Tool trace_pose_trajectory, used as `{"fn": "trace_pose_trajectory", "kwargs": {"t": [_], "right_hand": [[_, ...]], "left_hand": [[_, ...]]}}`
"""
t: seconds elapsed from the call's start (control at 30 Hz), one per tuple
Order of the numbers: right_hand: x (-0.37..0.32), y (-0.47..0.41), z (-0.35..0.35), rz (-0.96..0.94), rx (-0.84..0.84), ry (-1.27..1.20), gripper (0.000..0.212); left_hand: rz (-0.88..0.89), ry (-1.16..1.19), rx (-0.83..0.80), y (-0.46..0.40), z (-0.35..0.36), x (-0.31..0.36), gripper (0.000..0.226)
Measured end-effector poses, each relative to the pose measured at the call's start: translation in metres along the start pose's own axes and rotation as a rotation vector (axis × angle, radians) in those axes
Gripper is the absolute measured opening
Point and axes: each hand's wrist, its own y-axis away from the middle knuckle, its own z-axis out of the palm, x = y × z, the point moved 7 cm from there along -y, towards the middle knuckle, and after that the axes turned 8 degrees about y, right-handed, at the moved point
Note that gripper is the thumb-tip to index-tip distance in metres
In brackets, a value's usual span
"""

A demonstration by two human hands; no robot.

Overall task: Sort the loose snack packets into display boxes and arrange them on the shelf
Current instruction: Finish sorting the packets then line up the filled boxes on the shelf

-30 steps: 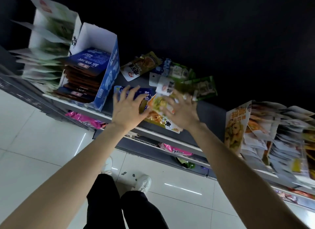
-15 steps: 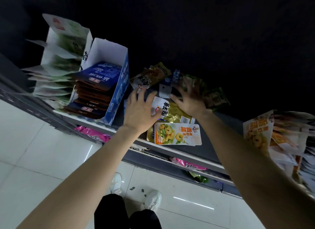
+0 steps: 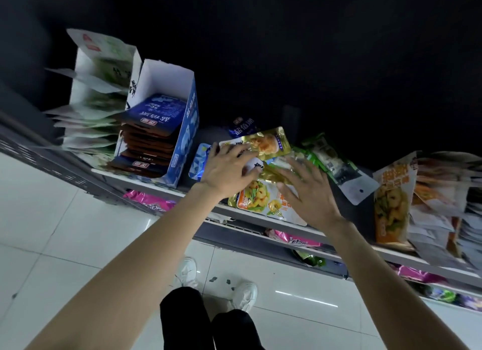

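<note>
Fingers: left hand [image 3: 229,171] lies on the loose pile, fingertips on a gold packet [image 3: 268,143], thumb tucked near a white packet corner; whether it pinches the gold one or just presses it, can't tell. Right hand [image 3: 310,190] has its fingers spread wide and straight, palm down over the pile, gripping nothing.

Shelf [image 3: 146,186]: grey, pale front edge, running from lower left up to the right.

Green-white display box [image 3: 104,83] at the shelf's left end, pale packets fanning out toward the front edge.

Blue display box [image 3: 187,130] just beside it on the right, open at the top, holding a stack of brown packets with a blue one on top.

Orange-yellow display box [image 3: 393,196] toward the right end, with blurred packets behind it.

Loose pile in the middle of the shelf, between the blue and orange boxes:
- white packet with yellow-green food print [image 3: 263,198], flat, overhanging the front edge
- green-and-white packet [image 3: 333,164], right of the hands, further back
- gold packet, glossy, food photo on it, tilted, top of the pile
- dark blue packet [image 3: 241,129] at the back, partly hidden.
</note>
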Motion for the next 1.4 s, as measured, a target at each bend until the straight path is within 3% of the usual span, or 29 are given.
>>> {"fn": "trace_pose_trajectory", "kwargs": {"t": [0.1, 0.2, 0.27, 0.37, 0.5, 0.57, 0.7, 0.83, 0.9, 1.0, 1.1, 1.17, 1.23, 1.4], "right_hand": [[0.003, 0.027, 0.005, 0.036, -0.029, -0.062, 0.059], [0.006, 0.041, 0.009, 0.125, -0.072, -0.103, 0.054], [0.006, 0.04, 0.008, 0.166, -0.072, -0.081, 0.053], [-0.001, 0.037, 0.0, 0.199, -0.018, -0.097, 0.056], [-0.026, 0.038, -0.01, 0.135, 0.125, -0.154, 0.047], [-0.036, 0.036, -0.008, 0.123, 0.112, -0.104, 0.038], [-0.041, 0.038, 0.002, 0.179, -0.016, -0.043, 0.037], [-0.042, 0.041, -0.004, 0.193, -0.096, -0.025, 0.04], [-0.042, 0.044, -0.029, 0.245, 0.007, -0.137, 0.038], [-0.036, 0.073, -0.097, 0.375, 0.419, -0.26, 0.027], [-0.045, 0.109, -0.15, 0.39, 0.595, -0.303, 0.023], [-0.059, 0.124, -0.166, 0.342, 0.605, -0.289, 0.019], [-0.063, 0.141, -0.167, 0.409, 0.601, -0.33, 0.02], [-0.045, 0.176, -0.138, 0.76, 0.445, -0.777, 0.031]], "left_hand": [[0.039, 0.022, -0.026, 0.014, 0.006, 0.01, 0.054], [0.095, 0.187, -0.039, 0.025, 0.0, 0.013, 0.052], [0.088, 0.276, 0.054, 0.029, -0.014, 0.008, 0.05], [-0.01, 0.204, 0.17, 0.023, -0.026, -0.006, 0.054], [-0.108, 0.073, -0.063, -0.004, -0.015, -0.007, 0.081], [-0.107, -0.001, -0.129, -0.016, -0.011, 0.002, 0.084], [-0.138, 0.106, -0.068, -0.03, -0.017, 0.01, 0.055], [0.071, 0.251, 0.264, -0.021, -0.069, 0.028, 0.018], [0.145, 0.234, 0.336, -0.008, -0.095, 0.039, 0.022], [0.116, 0.239, 0.268, 0.019, -0.117, 0.046, 0.026], [-0.07, 0.588, 0.125, 0.054, -0.118, 0.048, 0.025], [-0.23, 0.979, 0.029, 0.078, -0.103, 0.056, 0.025], [-0.344, 1.281, 0.0, 0.098, -0.086, 0.073, 0.022], [-0.373, 1.487, -0.052, 0.123, -0.064, 0.144, 0.026]]}}
